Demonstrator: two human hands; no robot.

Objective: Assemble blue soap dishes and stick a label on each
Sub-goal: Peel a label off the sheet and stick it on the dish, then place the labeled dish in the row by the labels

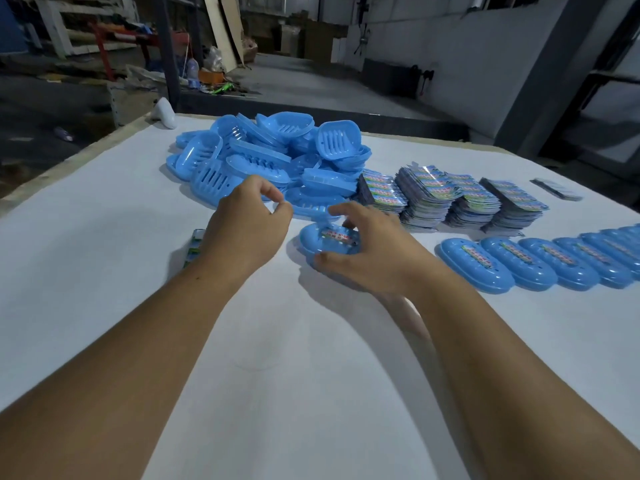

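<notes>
Right hand [374, 251] fingers curl round labelled dish [327, 242]; left hand [247, 223] apparently pinches nothing; label [337, 234] may lift if unpressed.

Loose dish pile [270, 161] behind, label stacks [450, 199] right — finished row [540, 263] nearer.

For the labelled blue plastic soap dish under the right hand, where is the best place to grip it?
Across its narrow width, from above: thumb on the near long edge, fingers on the far one, much as the right hand is placed. The oval blue plastic soap dish lies flat, label up, so the rounded rims give purchase without touching the sticker.
</notes>
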